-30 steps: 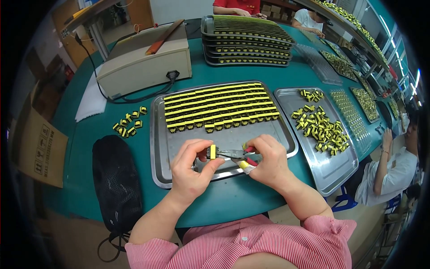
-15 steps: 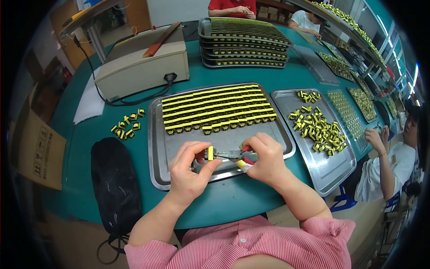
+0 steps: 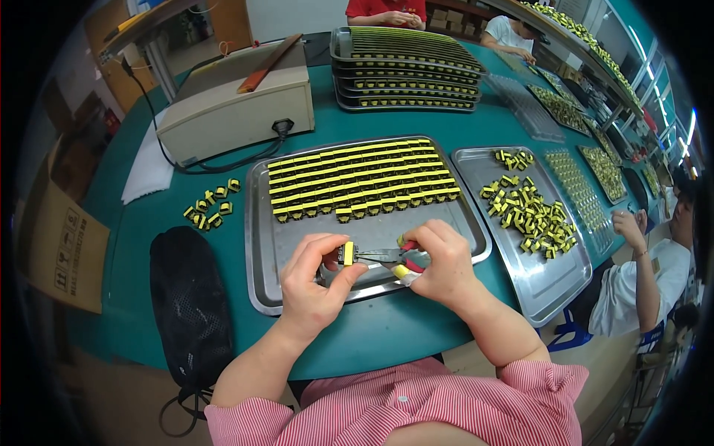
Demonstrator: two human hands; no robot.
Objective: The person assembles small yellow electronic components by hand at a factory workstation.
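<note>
Between the thumb and fingers of my left hand is a small transformer wrapped in yellow tape, with dark ends. My right hand grips pliers with red and yellow handles. Their metal jaws reach left to the pin side of the transformer; whether they pinch a pin is too small to tell. Both hands are above the near edge of a metal tray. On that tray's far part, similar yellow-taped transformers stand in close rows.
A second metal tray at the right bears a loose pile of transformers. Several more lie left, near a black mesh pouch. Behind stand a beige machine with a cable and stacked full trays. Co-workers sit beyond.
My hands, the transformer and the pliers stay almost in place. At the right, a co-worker's raised hand has shifted slightly.
</note>
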